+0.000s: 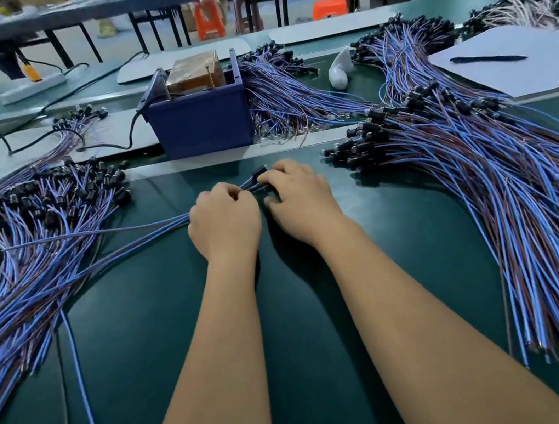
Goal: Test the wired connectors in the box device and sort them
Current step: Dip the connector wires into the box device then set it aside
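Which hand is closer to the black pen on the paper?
Right. The right hand lies below and left of the pen, across the wire pile; the left hand sits farther left still.

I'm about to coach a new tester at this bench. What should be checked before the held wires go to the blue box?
1. Left hand grips the wires: ok.
2. Right hand at the black connector ends: ok.
3. Ends lined up evenly: cannot tell, fingers hide them.
4. Path to the blue box free: ok.
5. Held wires free of the left pile: not ok, they trail into it.
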Tool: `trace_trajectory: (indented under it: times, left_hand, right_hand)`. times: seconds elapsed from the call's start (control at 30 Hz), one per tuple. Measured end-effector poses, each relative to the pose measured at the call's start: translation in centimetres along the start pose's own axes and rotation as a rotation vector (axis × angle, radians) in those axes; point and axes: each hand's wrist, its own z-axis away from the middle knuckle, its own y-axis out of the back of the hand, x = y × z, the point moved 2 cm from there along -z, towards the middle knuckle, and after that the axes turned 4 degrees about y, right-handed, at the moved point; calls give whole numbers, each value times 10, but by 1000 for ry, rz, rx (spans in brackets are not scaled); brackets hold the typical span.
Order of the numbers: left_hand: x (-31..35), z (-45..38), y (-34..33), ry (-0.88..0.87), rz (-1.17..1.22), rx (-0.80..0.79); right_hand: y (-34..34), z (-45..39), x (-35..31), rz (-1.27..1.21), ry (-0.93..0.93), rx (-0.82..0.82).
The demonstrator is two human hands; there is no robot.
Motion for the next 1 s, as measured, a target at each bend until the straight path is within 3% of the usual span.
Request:
trace_trajectory:
  times: [0.27, 0.33, 0.43, 0.57, 0.7, 0.8, 0.9, 1.0]
  left_hand:
    - [-2, 0, 0, 19, 88, -36]
    - [-3, 0, 3, 41, 183, -34]
    - [-4, 0, 8, 69, 317, 18]
    - [-9, -4, 14, 186, 778, 90]
    - [-11, -8, 22, 332, 1319, -90]
    - [-12, -8, 27, 399, 1601, -112]
    - [-8, -6, 32, 420, 1665, -173]
    - [-3, -5, 24, 398, 1397, -241]
  right_hand:
    - [6, 7, -6, 71, 49, 91]
    - [8, 10, -8, -87, 44, 123]
    - [14, 14, -11, -600, -32, 155]
    - [21, 16, -13, -1026, -86, -4]
    - [21, 20, -20, -1156, 28, -236]
    - [19, 21, -22, -1269, 59, -239]
    - [21, 17, -15, -1428, 14, -70]
    - [26, 16, -6, -1570, 5, -46]
